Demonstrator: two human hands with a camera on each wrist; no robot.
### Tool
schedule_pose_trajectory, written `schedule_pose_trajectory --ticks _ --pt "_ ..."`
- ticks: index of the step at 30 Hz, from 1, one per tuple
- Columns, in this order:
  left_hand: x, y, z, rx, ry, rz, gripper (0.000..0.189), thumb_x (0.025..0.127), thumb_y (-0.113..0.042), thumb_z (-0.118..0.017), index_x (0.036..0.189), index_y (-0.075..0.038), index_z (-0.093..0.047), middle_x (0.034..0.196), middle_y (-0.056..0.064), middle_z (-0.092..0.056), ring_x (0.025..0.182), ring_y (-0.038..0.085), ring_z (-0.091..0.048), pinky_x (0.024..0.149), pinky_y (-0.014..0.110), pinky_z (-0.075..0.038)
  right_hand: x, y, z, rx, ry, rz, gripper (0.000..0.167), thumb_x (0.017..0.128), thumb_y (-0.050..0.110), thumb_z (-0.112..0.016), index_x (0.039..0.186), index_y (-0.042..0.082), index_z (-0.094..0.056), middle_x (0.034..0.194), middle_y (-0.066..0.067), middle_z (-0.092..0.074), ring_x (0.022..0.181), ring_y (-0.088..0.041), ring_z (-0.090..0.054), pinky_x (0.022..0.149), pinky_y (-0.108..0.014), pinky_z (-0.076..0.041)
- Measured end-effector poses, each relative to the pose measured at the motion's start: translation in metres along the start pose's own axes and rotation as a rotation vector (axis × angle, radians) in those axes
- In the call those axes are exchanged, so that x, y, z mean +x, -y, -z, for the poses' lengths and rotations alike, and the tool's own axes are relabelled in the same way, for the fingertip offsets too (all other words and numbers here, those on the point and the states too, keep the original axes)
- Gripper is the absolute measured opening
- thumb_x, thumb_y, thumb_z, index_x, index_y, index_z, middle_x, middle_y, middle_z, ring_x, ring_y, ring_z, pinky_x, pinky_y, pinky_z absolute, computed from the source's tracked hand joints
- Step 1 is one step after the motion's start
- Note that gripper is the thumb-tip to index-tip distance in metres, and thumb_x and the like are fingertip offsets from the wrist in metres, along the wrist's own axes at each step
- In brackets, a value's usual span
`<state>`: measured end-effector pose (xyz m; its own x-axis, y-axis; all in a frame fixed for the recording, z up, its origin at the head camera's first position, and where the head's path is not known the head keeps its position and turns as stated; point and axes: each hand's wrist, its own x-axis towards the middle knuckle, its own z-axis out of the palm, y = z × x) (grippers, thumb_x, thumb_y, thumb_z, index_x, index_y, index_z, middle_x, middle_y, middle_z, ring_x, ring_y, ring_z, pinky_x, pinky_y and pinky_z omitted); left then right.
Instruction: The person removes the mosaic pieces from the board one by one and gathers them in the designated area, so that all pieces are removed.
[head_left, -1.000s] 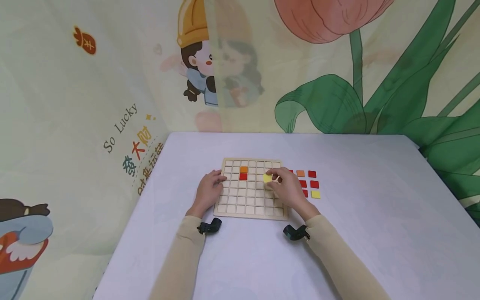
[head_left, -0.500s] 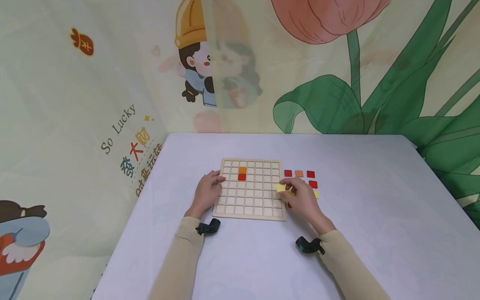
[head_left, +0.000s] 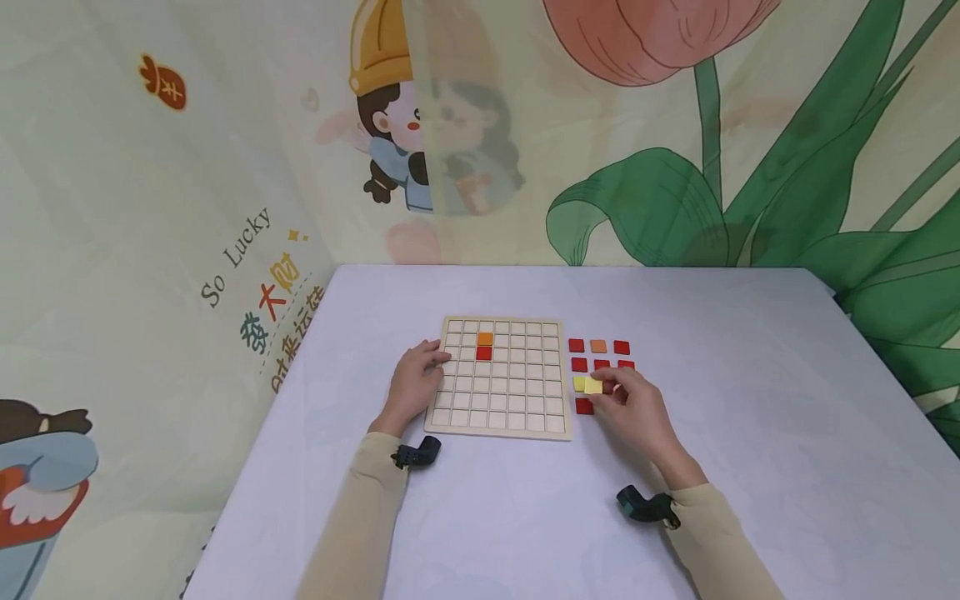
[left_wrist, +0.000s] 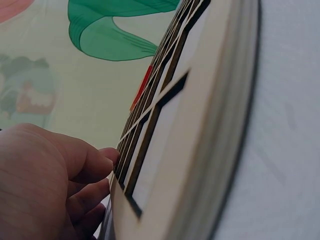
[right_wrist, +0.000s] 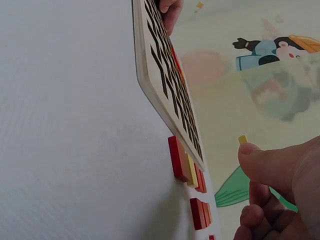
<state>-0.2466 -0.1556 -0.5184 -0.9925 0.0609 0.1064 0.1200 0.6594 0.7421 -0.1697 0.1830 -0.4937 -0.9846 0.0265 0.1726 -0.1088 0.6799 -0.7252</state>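
In the head view, my left hand [head_left: 415, 382] rests at the left edge of a square wooden grid board [head_left: 517, 405]; the left wrist view shows its fingertips touching the board's rim [left_wrist: 202, 125]. An orange tile [head_left: 485, 339] and a red tile [head_left: 484, 353] lie in neighbouring cells, one behind the other. Right of the board, my right hand [head_left: 640, 407] pinches a yellow square tile [head_left: 593, 386] between thumb and fingers. Only a small corner of that yellow tile [right_wrist: 243, 139] shows beyond the thumb in the right wrist view. Another yellow tile [head_left: 578, 384] lies partly behind it.
Loose tiles lie in rows beside the board on the white table [head_left: 750, 400], among them an orange tile [head_left: 598, 346] and several red ones, such as a red tile [head_left: 576, 345]. My right hand hides part of these rows. A printed curtain [head_left: 637, 117] hangs behind.
My right hand has moved right with the yellow tile, from over the board's right half to above the loose tiles. My left hand has stayed at the board's left edge.
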Motion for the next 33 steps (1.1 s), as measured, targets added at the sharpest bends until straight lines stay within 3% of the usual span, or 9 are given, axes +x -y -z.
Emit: schedule_pose_trajectory --ticks 8,18,33 --pt "0.0 0.001 -0.002 0.002 0.0 -0.018 0.028 0.094 -0.008 -0.052 0.116 -0.007 -0.07 0.147 0.007 -0.049 0.145 0.025 -0.03 0.124 0.034 -0.015 -0.006 -0.014 0.006 -0.024 0.017 -0.06 0.033 0.085 0.009 -0.075 0.117 0.007 -0.065 0.096 -0.008 -0.055 0.084 -0.022 -0.051 0.057 -0.015 -0.048" --pt "0.001 -0.002 0.0 0.001 -0.008 -0.02 0.028 0.094 -0.007 -0.053 0.116 -0.007 -0.07 0.146 0.008 -0.049 0.144 0.025 -0.03 0.124 0.036 -0.015 -0.006 -0.021 0.012 -0.028 0.099 -0.1 0.03 0.084 0.013 -0.076 0.112 0.006 -0.067 0.088 -0.007 -0.056 0.078 -0.022 -0.05 0.052 -0.018 -0.045" --pt "0.001 0.001 -0.001 0.001 -0.004 -0.008 0.028 0.094 -0.008 -0.053 0.116 -0.007 -0.07 0.147 0.007 -0.048 0.145 0.026 -0.029 0.124 0.037 -0.015 -0.007 -0.026 0.006 -0.05 0.096 -0.104 0.029 0.084 0.01 -0.076 0.111 0.005 -0.067 0.086 -0.007 -0.054 0.077 -0.022 -0.05 0.052 -0.017 -0.045"
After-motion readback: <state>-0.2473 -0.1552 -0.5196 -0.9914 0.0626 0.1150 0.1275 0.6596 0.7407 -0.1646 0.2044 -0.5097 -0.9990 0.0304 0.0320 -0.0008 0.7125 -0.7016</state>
